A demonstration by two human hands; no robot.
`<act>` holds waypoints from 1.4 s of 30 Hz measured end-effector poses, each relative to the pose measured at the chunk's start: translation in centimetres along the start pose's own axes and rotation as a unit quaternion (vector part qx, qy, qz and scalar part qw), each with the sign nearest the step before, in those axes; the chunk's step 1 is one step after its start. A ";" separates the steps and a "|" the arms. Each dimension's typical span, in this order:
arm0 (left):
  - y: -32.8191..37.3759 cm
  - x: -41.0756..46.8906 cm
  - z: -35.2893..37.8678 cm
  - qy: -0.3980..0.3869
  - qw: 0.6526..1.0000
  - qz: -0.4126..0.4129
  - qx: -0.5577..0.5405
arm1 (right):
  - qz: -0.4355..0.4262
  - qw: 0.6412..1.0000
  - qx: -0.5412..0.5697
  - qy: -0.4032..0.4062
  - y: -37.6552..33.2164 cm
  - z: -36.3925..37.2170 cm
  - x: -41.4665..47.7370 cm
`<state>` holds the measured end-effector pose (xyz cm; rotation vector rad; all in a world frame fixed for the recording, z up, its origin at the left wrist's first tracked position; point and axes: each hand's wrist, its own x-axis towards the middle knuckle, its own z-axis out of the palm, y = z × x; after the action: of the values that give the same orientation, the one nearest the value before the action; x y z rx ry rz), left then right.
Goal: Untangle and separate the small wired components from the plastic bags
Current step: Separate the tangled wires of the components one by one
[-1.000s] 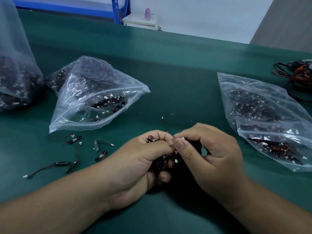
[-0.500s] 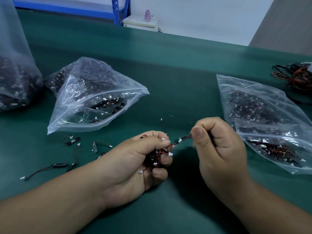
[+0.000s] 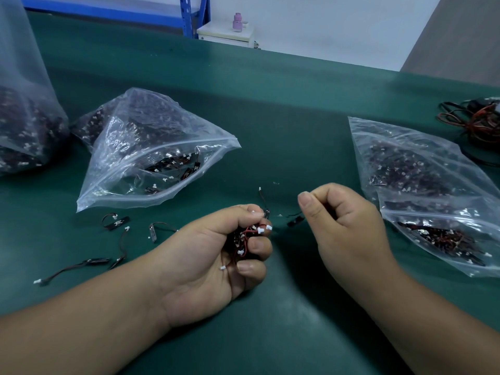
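My left hand (image 3: 216, 263) grips a tangled clump of small wired components (image 3: 244, 235), red and black wires with white connectors, just above the green table. My right hand (image 3: 341, 228) sits a little to the right with curled fingers, pinching one wired component (image 3: 295, 220) pulled free of the clump; its dark body hangs below my thumb. Several separated components (image 3: 119, 234) lie loose on the table left of my left hand. An open clear bag (image 3: 151, 158) of components lies at the left and another bag (image 3: 422, 185) at the right.
A third, larger bag (image 3: 24, 117) of components stands at the far left edge. A coil of red and black cables (image 3: 476, 123) lies at the far right. The green table (image 3: 270, 109) ends at a far edge, with a blue shelf frame (image 3: 194, 14) behind.
My hands were together at the clump; my right hand has drawn away to the right, pulling one component out of the tangle. My left hand stayed in place.
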<state>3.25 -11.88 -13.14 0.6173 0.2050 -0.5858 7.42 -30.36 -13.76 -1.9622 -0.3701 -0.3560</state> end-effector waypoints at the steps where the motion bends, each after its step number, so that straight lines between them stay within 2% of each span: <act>1: 0.0 0.0 0.1 0.003 1.000 0.001 -0.002 | 0.011 1.000 -0.010 -0.007 0.1 0.0 0.0; 8: 0.1 -0.7 0.8 0.031 0.999 -0.002 -0.006 | 0.043 0.999 -0.030 -0.004 0.0 0.0 0.2; 23: 0.0 -1.1 1.1 0.026 1.000 -0.003 -0.009 | 0.078 0.994 0.080 0.023 0.6 -0.2 0.8; 27: -0.1 -0.9 1.2 0.033 0.999 0.014 0.019 | 0.089 0.989 0.111 0.044 1.1 -0.3 0.9; 30: -0.3 -0.9 1.5 0.064 0.996 0.038 0.039 | 0.082 0.990 0.104 0.047 1.4 -0.3 1.0; 36: -0.3 -1.5 2.0 0.061 0.994 0.048 0.070 | 0.087 0.990 0.093 0.054 1.3 -0.2 0.9; 42: -0.6 -1.0 2.1 0.099 0.986 0.082 0.107 | 0.090 0.987 0.109 0.070 1.4 -0.2 1.0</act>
<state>2.12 -13.10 -11.44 0.8927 0.2764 -0.3885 8.89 -30.99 -14.44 -1.7290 -0.1341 -0.3202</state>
